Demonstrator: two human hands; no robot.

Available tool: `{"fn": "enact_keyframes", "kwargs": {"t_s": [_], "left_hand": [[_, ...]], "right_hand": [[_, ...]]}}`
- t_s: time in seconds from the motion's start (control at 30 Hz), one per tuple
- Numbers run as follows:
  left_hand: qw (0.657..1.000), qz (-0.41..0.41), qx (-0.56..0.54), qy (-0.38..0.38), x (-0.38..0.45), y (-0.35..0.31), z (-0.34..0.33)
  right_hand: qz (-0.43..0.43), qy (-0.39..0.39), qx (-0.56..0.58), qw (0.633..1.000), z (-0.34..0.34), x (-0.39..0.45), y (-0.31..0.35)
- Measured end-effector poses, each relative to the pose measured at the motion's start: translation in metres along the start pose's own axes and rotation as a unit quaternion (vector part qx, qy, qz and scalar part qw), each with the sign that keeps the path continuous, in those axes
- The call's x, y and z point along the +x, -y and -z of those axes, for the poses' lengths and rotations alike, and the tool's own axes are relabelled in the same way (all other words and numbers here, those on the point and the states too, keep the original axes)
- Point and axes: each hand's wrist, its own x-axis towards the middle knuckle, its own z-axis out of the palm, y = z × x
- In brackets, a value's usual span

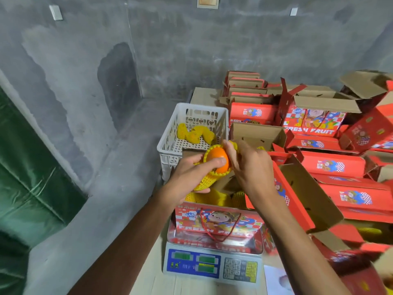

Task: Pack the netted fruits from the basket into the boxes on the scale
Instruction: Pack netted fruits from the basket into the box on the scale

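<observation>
Netted fruit (pixel 214 165) is what I have up in front of me, held above the open box (pixel 217 218) that sits on the scale (pixel 212 266). My left hand (pixel 191 173) is curled round the yellow foam net from below, thumb pressed on the bare orange top that pokes out of the sleeve. My right hand (pixel 246 165) pinches the net's rim at the fruit's far side, fingers bent in close.

I judge the fruit firm and fairly light, its bare skin smooth and likely a bit slick, while the foam net is soft, springy and grippy. So the net is the place to hold: round the middle, where the mesh cushions the squeeze. Pressing hard on the bare patch could bruise it, and pulling the rim alone would only stretch the sleeve.

More netted fruits (pixel 210 198) lie in the box beneath my hands, and a few more (pixel 194 133) remain in the white basket (pixel 170 143) just behind. Lowering this one in gently, net side down among the others, looks right. Stacked red cartons (pixel 331 167) crowd the desk to the right.
</observation>
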Motion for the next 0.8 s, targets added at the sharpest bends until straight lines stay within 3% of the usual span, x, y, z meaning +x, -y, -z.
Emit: {"fn": "enact_keyframes", "kwargs": {"t_s": [0.27,0.33,0.43,0.53,0.8], "left_hand": [[0.997,0.011,0.063,-0.032,0.000,0.013,-0.025],[0.996,0.026,0.088,-0.014,0.004,0.012,-0.025],[0.986,0.103,0.128,0.041,0.015,0.012,-0.025],[0.973,0.156,0.154,0.068,0.030,0.013,-0.028],[0.958,0.198,0.171,0.118,0.063,0.029,-0.050]], "right_hand": [[0.024,0.033,0.071,0.997,0.016,-0.033,0.016],[-0.001,0.037,0.120,0.992,0.016,-0.039,0.011],[-0.107,0.036,0.210,0.971,0.012,-0.043,-0.007],[-0.170,0.117,0.183,0.961,0.006,-0.044,-0.038],[-0.181,0.283,0.123,0.934,0.003,-0.039,-0.086]]}}
